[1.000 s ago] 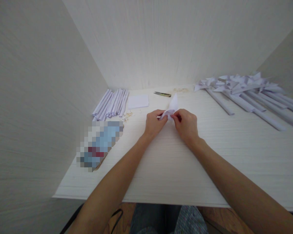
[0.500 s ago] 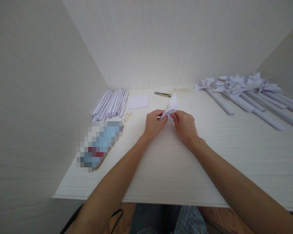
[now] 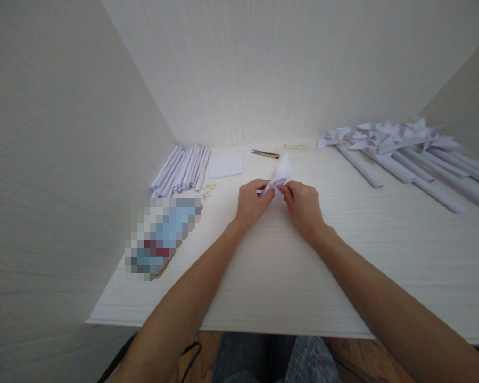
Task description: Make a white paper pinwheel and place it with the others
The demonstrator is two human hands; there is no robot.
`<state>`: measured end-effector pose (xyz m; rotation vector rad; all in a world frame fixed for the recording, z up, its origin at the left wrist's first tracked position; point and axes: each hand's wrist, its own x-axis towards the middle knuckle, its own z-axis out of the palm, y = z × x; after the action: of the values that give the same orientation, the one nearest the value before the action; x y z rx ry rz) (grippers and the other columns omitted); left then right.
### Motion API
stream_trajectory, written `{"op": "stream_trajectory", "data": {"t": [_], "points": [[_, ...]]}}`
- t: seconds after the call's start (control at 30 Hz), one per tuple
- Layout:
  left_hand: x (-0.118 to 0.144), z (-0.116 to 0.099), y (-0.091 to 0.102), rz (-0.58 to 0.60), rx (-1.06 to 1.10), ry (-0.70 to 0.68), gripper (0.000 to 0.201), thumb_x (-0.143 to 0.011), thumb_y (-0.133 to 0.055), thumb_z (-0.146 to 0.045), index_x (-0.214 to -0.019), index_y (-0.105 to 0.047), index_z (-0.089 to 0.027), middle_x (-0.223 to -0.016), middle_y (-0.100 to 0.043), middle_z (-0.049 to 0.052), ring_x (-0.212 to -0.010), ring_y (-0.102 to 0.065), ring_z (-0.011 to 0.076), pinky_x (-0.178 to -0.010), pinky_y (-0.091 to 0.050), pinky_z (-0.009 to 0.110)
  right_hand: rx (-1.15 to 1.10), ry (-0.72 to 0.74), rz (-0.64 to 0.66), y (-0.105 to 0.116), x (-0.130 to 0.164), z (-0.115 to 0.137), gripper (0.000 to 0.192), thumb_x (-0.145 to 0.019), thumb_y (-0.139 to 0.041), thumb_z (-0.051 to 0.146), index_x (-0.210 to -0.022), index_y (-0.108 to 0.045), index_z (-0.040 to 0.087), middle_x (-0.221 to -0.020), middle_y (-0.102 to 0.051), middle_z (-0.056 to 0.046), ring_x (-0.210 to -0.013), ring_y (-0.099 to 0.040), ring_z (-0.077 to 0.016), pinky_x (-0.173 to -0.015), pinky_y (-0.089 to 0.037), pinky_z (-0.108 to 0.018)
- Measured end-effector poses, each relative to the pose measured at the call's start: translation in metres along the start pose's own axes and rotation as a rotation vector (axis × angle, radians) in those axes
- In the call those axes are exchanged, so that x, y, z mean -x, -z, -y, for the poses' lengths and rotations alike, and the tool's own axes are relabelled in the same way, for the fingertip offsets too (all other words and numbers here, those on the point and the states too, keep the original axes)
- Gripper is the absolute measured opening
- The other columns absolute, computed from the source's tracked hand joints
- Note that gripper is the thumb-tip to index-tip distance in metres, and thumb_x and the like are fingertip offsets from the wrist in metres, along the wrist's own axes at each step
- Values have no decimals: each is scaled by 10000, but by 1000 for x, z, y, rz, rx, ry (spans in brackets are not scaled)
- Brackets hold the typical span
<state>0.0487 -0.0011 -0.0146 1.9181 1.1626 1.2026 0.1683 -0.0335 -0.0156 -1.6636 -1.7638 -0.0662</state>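
Observation:
Between my two hands, over the middle of the white table, is a folded piece of white paper (image 3: 282, 171) with a pointed flap standing up. My left hand (image 3: 253, 201) is closed on its left side, fingers curled round the paper. My right hand (image 3: 303, 205) pinches its right edge between thumb and fingertips. The lower part of the paper is hidden by the fingers. Just beyond the paper lies a small pair of thread snips (image 3: 265, 154), blades to the left.
Rolled paper tubes (image 3: 186, 169) lie in a bundle at the left, beside a stack of white paper squares (image 3: 225, 166). A pixelated flat object (image 3: 165, 239) is nearer me. Paper pinwheels on tubes (image 3: 399, 141) are heaped at the right. Small tan scraps (image 3: 208, 189) are scattered about.
Both hands stay in nearly the same place, still gripping the paper. Its upright flap looks slightly more curled over; nothing else has visibly moved.

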Motion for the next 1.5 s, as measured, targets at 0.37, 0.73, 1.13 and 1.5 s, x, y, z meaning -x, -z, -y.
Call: {"op": "stream_trajectory", "data": {"t": [0.37,0.73,1.13,1.5], "points": [[0,1,-1,14,6,-19,183,-677,-531,-148,-804,-661,-161,-829,-671,40,-740,-596,116,-631,-495,221,-69,35,-74,0,2,-4,243,-816,-434,281,-622,-533,172,-616,-571,-36,-552,-473,-146,-543,-314,-260],[1,0,0,19,17,-6,172,-682,-529,-159,-795,-658,-154,-816,-671,37,-724,-596,112,-615,-490,211,-13,-15,-39,0,0,0,318,-841,-402,285,-588,-551,162,-562,-588,-40,-517,-490,-149,-522,-296,-262],[0,0,0,22,-1,-43,196,-688,-526,-150,-831,-661,-157,-840,-675,42,-740,-597,115,-611,-491,207,-115,-2,-92,-1,1,-5,264,-791,-480,278,-593,-605,156,-587,-607,-40,-531,-501,-136,-550,-353,-262],[0,2,-1,-14,-57,-75,219,-682,-512,-127,-841,-660,-150,-831,-674,54,-735,-590,123,-623,-484,223,-128,52,-99,-4,-3,-6,225,-715,-458,97,-618,-651,161,-611,-622,-50,-569,-541,-161,-578,-390,-282]]}}
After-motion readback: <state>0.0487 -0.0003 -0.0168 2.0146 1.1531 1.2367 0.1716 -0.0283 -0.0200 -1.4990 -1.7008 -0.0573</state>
